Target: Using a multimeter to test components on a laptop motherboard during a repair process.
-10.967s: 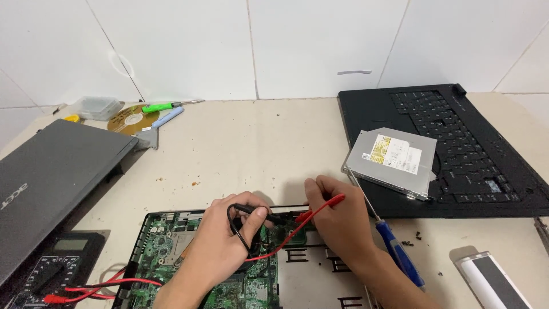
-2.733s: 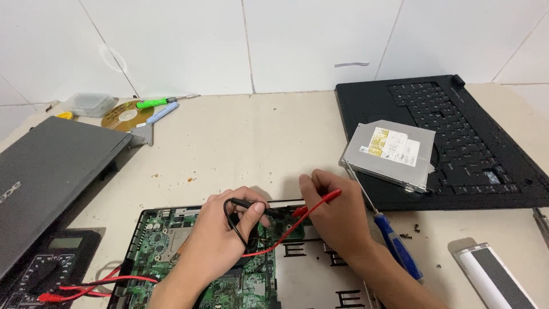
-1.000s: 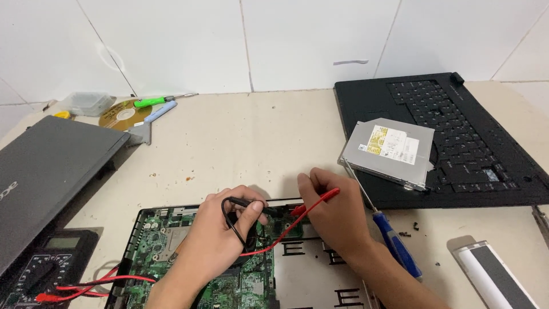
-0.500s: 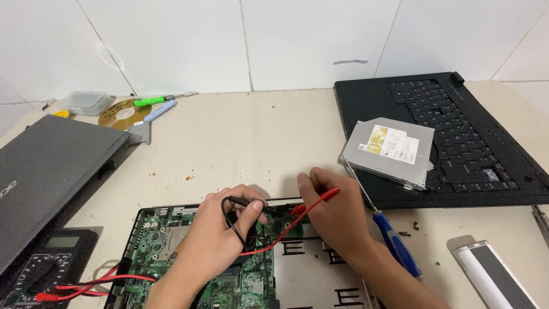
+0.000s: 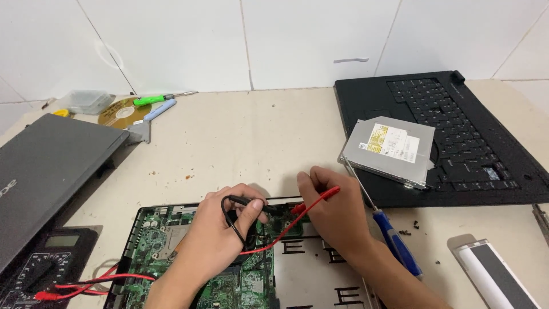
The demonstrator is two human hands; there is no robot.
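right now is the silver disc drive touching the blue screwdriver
Apart. The head view shows the disc drive lying on the black keyboard panel, with bare panel and table between it and the screwdriver handle.

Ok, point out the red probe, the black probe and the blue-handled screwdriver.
red probe (image 5: 320, 197), head view, on its handle.
black probe (image 5: 247, 201), head view, on its handle.
blue-handled screwdriver (image 5: 398, 245), head view, on the blue grip.

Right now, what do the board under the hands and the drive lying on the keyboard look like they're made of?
The circuit board looks like green laminate with a matte finish, studded with small chips and solder points. The optical drive seems to have a thin sheet-metal casing: dull silver-grey, flat, with folded edges and a paper label on top.
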